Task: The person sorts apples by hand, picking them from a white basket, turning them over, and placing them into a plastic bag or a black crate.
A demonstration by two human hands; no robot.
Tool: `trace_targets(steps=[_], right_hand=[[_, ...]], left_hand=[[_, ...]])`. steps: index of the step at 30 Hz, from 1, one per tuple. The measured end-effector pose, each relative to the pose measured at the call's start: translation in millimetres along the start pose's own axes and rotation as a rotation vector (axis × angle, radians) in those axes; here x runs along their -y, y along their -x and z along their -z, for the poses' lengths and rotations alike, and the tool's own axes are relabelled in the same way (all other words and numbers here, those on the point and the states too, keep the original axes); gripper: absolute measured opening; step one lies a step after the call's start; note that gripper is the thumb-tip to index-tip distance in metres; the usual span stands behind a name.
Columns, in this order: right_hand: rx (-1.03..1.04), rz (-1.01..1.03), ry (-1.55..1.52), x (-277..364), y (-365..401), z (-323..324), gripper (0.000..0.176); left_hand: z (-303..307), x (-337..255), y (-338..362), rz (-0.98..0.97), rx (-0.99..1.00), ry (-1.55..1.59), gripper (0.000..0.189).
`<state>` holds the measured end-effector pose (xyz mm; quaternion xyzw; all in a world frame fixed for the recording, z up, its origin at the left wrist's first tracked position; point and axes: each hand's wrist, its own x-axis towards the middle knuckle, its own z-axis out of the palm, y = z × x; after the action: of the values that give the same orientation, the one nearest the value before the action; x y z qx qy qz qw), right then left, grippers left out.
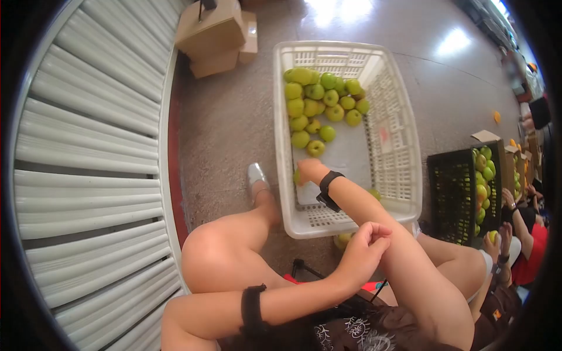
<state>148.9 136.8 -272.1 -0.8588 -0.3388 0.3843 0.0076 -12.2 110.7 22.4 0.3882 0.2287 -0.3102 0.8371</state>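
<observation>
My right hand (311, 172) reaches into a white plastic crate (284, 146), near its left wall. Its fingers are closed on a green apple (297, 177), which shows only in part. More green apples (331, 97) are grouped at the crate's far end, and a single one (374, 193) lies by the near right side. Outside the crate, my left hand (369, 243) is over my right forearm, fingers curled together with nothing visible in them. Both arms wear black straps.
White slatted panels (88, 199) run along the left. Cardboard boxes (213, 38) stand at the upper left. On the right are a black crate (456, 196) with apples, and co-workers, one hand (490, 245) near an apple. My bent leg (222, 251) is left of the white crate.
</observation>
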Motion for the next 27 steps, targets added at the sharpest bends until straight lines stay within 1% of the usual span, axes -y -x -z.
trace_targets(steps=[3, 7, 10, 11, 13, 14, 16, 20, 22, 23, 25, 26, 27], right_hand=[[0.025, -0.135, -0.021, 7.8, -9.8, -12.1, 0.049], [-0.056, -0.034, -0.148, -5.0, -6.5, -22.1, 0.057], [-0.134, 0.063, -0.185, -23.1, 13.2, 0.1, 0.064], [-0.219, 0.16, -0.277, -30.8, 29.1, 12.8, 0.066], [-0.4, 0.357, -0.455, -44.8, 72.5, 45.2, 0.07], [-0.453, 0.356, -0.484, -45.1, 102.8, 64.0, 0.069], [-0.567, 0.345, -0.544, -39.8, 174.5, 100.8, 0.066], [-0.655, 0.264, -0.615, -37.7, 300.3, 133.0, 0.068], [-0.687, 0.26, -0.648, -36.9, 354.9, 135.0, 0.071], [-0.676, 0.236, -0.771, -36.7, 377.2, 130.8, 0.072], [-0.649, 0.207, -1.023, -33.4, 414.8, 119.6, 0.072], [-0.622, 0.149, -1.084, -28.4, 432.9, 116.8, 0.072], [-0.57, 0.165, -1.339, -27.5, 441.9, 108.2, 0.071]], left_hand=[[5.4, 3.9, -2.7, -0.047, -0.077, 0.014, 0.018], [7.4, 3.3, -3.6, -0.067, -0.08, 0.066, 0.017], [4.0, 4.7, -4.8, -0.075, -0.053, 0.043, 0.018], [2.2, 4.3, -4.8, -0.084, -0.08, 0.038, 0.019], [0.2, 2.0, -5.2, -0.108, -0.127, 0.02, 0.021], [0.3, 4.0, -8.1, -0.156, -0.134, -0.017, 0.027], [-2.6, 2.5, -10.9, -0.2, -0.187, -0.059, 0.031], [-10.9, 4.3, -19.8, -0.338, -0.269, -0.242, 0.04], [-18.6, -0.3, -17.1, -0.308, -0.223, -0.222, 0.043], [-22.4, -2.0, -15.5, -0.29, -0.205, -0.212, 0.045], [-27.8, -1.6, -16.5, -0.298, -0.098, -0.322, 0.051], [-30.5, -0.9, -16.5, -0.302, -0.051, -0.375, 0.054], [-34.3, 0.0, -15.1, -0.381, 0.026, -0.503, 0.058]])
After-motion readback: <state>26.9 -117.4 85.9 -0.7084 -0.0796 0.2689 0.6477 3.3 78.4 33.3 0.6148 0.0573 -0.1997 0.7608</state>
